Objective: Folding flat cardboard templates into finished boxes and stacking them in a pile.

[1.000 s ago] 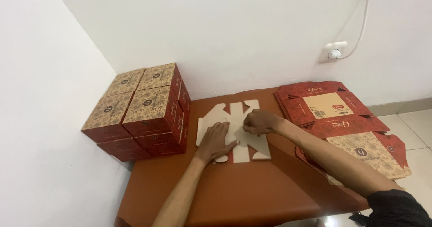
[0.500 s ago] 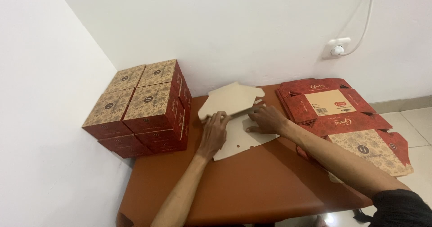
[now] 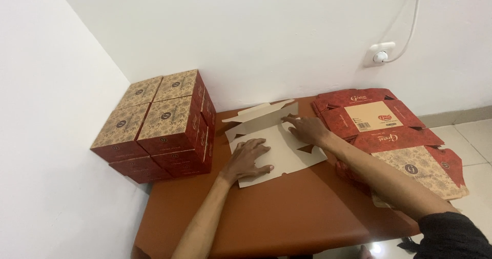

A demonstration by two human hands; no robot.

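Note:
A flat die-cut cardboard box blank [image 3: 287, 154], pale inner side up, lies on the brown table [image 3: 287, 213]. Its far flap [image 3: 261, 113] stands folded up toward the wall. My left hand [image 3: 250, 159] presses flat on the blank's near left part, fingers spread. Fingers of my right hand [image 3: 306, 129] rest on the blank's far right part, at the fold line of the raised flap. Neither hand lifts the blank off the table.
Assembled red-and-tan patterned boxes [image 3: 159, 123] are stacked in the left corner against the wall. A pile of unfolded red printed blanks [image 3: 382, 128] lies on the right of the table, overhanging its edge. A wall socket [image 3: 380, 54] with a white cable is above them.
The blank lay fully flat a second ago. Its far flap was lifted and now stands folded up, and both hands have shifted on the blank.

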